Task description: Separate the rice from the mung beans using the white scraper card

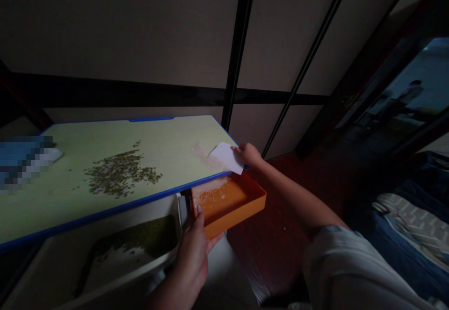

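Observation:
My left hand (196,240) is closed on the near left corner of an orange box (242,209), thumb over the rim and fingers underneath. The box is held just below the front edge of a pale green table (175,137) with a blue rim. White grains (210,188) lie along the box's left and far side. Over the table's right end, my right hand (249,155) pinches a white card (228,156). Its left edge rests by a thin spread of pale grains (204,155) on the tabletop.
Greenish-brown flakes (119,174) are scattered on the table's left half. A white bin (171,249) with green material stands below the front edge. A blurred blue item (21,158) sits far left. Dark-framed panels (157,29) rise behind. Striped fabric (410,221) lies at right.

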Available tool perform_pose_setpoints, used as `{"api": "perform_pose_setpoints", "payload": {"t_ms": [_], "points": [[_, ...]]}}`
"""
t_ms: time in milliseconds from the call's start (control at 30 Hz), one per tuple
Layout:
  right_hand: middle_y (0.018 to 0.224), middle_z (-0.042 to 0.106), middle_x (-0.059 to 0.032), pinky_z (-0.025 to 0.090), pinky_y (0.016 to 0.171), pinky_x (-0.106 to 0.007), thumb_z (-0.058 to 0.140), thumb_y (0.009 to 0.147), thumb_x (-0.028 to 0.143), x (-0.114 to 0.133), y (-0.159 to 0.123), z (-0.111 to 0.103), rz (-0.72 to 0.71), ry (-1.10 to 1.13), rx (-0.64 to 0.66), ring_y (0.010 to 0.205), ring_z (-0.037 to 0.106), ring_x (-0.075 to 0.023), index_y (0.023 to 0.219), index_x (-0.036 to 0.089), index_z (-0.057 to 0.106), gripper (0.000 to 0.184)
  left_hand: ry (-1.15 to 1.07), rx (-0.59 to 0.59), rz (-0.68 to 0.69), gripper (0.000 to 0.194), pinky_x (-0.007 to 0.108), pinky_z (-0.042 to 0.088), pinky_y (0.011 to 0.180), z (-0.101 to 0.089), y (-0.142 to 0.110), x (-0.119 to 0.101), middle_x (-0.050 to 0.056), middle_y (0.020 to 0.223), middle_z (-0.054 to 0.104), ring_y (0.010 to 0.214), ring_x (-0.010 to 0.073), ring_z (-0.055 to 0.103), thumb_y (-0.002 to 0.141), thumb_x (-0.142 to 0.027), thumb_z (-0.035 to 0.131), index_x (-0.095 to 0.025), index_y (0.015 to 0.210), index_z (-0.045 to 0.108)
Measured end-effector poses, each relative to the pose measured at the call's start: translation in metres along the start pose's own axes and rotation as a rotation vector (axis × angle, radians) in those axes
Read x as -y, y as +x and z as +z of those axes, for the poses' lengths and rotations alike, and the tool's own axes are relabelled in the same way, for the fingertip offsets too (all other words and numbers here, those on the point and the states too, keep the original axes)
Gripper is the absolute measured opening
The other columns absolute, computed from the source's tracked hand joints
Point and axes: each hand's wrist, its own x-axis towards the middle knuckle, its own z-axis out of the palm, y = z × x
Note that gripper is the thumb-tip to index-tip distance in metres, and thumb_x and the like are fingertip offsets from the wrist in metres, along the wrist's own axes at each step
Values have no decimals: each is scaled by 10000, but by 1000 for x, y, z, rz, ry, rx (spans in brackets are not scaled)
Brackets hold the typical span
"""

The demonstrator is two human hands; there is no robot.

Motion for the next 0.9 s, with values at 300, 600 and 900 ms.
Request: {"api": "perform_pose_setpoints", "payload": {"t_ms": [300, 600, 900], "points": [[1303, 652, -100, 586, 927, -457, 645, 976, 389, -6, -23, 1, 13, 38, 6, 1102, 673, -242, 1286, 180, 624, 375, 17, 2, 21, 459, 645, 473, 1208, -4, 3, 3, 88, 1298, 555, 1182, 242, 575, 953, -425, 534, -247, 1371, 467], [1299, 654, -97, 587, 924, -456, 641, 978, 389, -11, -41, 3, 2, 67, -27, 1097, 675, -239, 1284, 183, 625, 369, 29, 9, 34, 435, 517, 575, 1103, -2, 3, 3, 89, 1256, 570, 1097, 206, 595, 961, -408, 515, -224, 1353, 480], [1255, 673, -91, 594, 899, -433, 629, 986, 394, -13, -60, -3, -37, 12, -121, 1052, 685, -220, 1250, 184, 640, 338, 24, 10, 30, 448, 508, 586, 1092, -2, 3, 3, 90, 1255, 571, 1102, 205, 597, 959, -422, 527, -231, 1361, 476]]}}
